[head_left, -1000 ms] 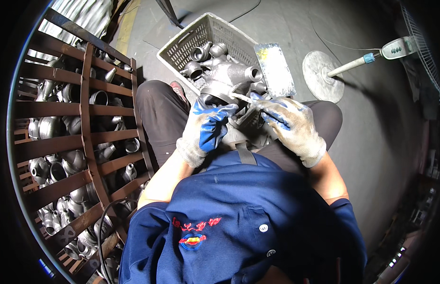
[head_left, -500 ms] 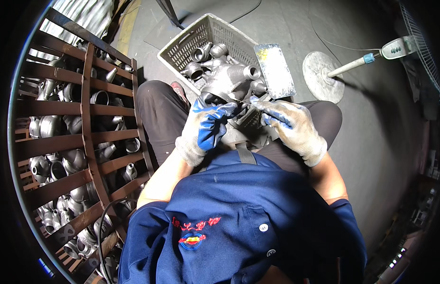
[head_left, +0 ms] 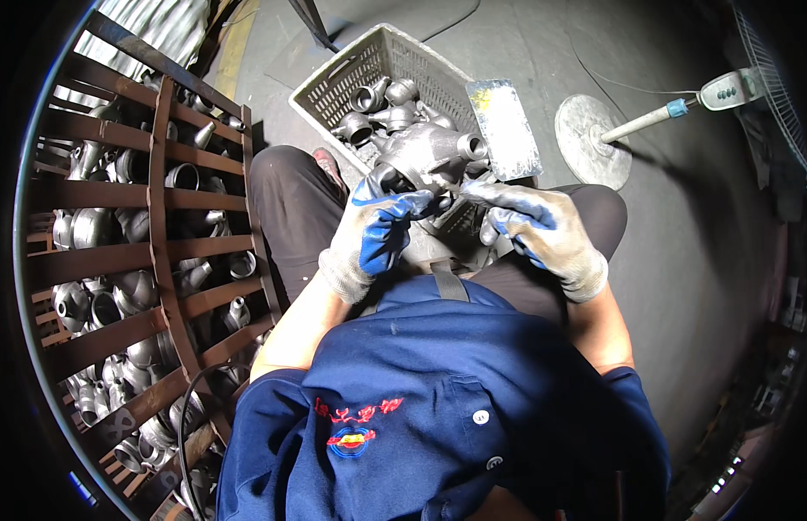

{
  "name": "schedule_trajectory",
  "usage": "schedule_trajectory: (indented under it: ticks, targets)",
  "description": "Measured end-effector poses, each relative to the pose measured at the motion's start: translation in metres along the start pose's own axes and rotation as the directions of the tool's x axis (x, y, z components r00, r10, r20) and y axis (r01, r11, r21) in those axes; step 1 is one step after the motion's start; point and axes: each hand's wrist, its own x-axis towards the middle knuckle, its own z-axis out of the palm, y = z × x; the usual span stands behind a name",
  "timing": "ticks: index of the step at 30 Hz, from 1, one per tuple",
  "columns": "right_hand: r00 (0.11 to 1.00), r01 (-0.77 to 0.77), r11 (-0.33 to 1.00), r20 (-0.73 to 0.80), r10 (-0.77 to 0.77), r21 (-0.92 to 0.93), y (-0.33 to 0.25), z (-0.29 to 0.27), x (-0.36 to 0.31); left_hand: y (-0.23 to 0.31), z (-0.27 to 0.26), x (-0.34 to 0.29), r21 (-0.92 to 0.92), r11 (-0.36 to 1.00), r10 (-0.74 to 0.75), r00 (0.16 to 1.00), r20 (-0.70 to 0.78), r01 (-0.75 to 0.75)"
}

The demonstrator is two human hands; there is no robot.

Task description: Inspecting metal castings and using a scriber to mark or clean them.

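Metal casting (head_left: 423, 154) at new angle

2 hnds (head_left: 376, 221) (head_left: 542, 226), 1 crt (head_left: 421, 74), 1 fan (head_left: 638, 122)

Off-white gloves (head_left: 560, 230) show blue patches. The metal part (head_left: 431, 149) is silver-grey; the shirt (head_left: 421, 352) is navy with red embroidery (head_left: 390, 405).
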Motion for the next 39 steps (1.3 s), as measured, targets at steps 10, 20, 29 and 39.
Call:
schedule_trajectory:
  ticks: [10, 20, 29, 39]
  targets:
    - [0.921, -0.038, 0.929, -0.347, 0.176, 0.369, 0.005, 0.013, -0.004, 0.007, 0.004, -0.001, -0.05, 0.952, -0.305, 0.945, -0.119, 0.301]
    - [0.981, -0.007, 0.969, -0.185, 0.053, 0.245, 0.0, 0.032, 0.001, 0.017, 0.003, -0.002, -0.033, 0.956, -0.29, 0.956, 0.038, 0.292]
    - [0.995, 0.061, 0.936, -0.052, -0.084, -0.346, 0.008, 0.005, 0.037, 0.036, 0.006, 0.008, 0.373, 0.91, -0.299, 0.912, 0.281, 0.183]
    - [0.994, 0.051, 0.974, -0.082, -0.071, -0.221, -0.004, -0.012, 0.019, 0.022, -0.032, 0.009, 0.277, 0.96, -0.124, 0.951, 0.283, 0.043]
